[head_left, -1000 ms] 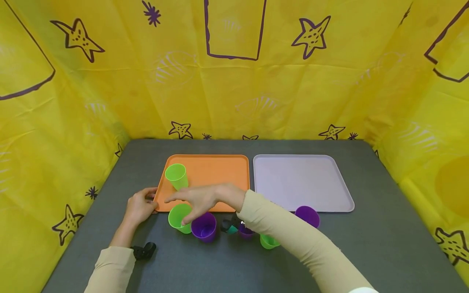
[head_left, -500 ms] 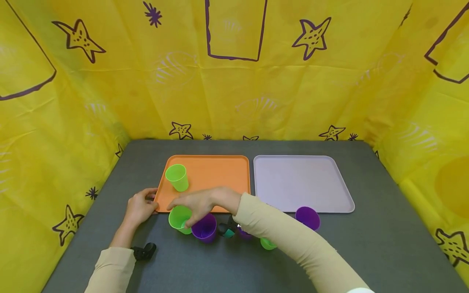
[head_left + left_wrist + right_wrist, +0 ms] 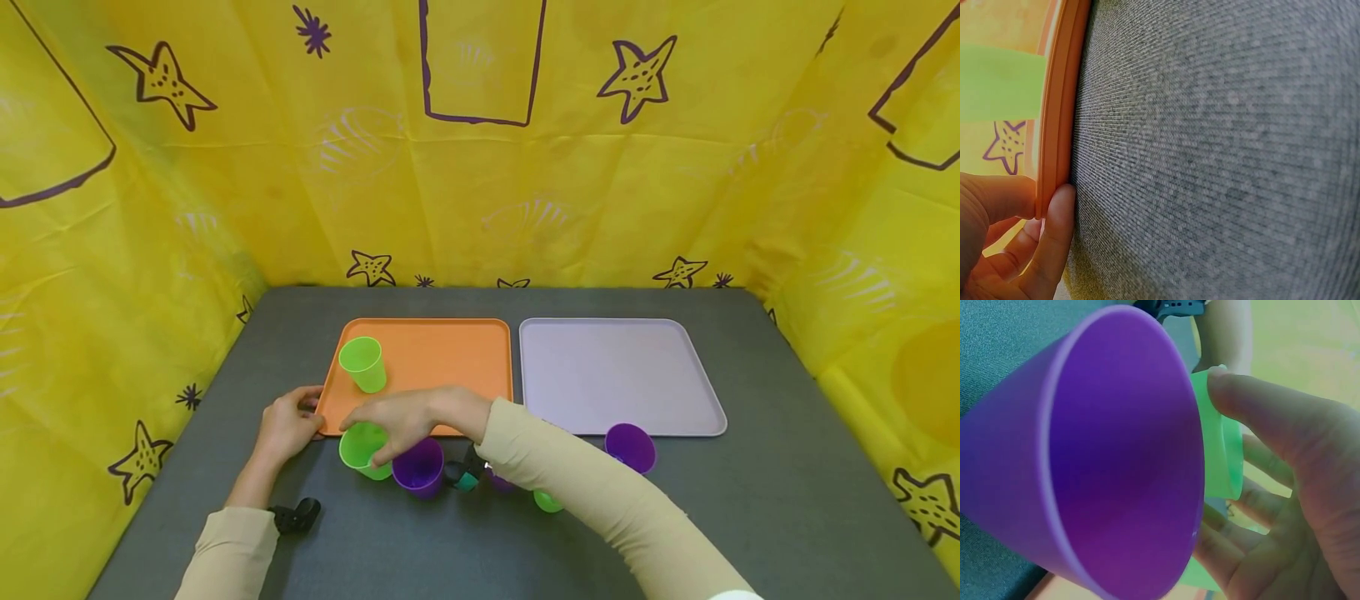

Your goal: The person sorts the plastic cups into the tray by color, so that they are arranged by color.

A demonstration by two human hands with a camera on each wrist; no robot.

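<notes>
My left hand (image 3: pixel 287 425) pinches the left rim of the orange tray (image 3: pixel 450 358) near its front corner; in the left wrist view the thumb (image 3: pixel 1007 195) lies over the rim and a finger under it. My right hand (image 3: pixel 401 419) reaches across to a green cup (image 3: pixel 360 450) standing in front of that tray. In the right wrist view its thumb (image 3: pixel 1241 394) presses the green cup's near rim, with the fingers curled round the far side. A purple cup (image 3: pixel 1122 456) stands right beside it. Another green cup (image 3: pixel 363 367) stands upright on the tray's left part.
To the right of the orange tray lies a pale lilac tray (image 3: pixel 615 375). In front of it stands a purple cup (image 3: pixel 630 446). A green cup (image 3: pixel 547 501) and another purple cup (image 3: pixel 501 481) are mostly hidden under the right sleeve. Yellow patterned cloth (image 3: pixel 480 200) walls the table.
The right hand has come down onto the front green cup and its fingers have closed round the rim. That cup has shifted slightly left. The left hand stays on the tray.
</notes>
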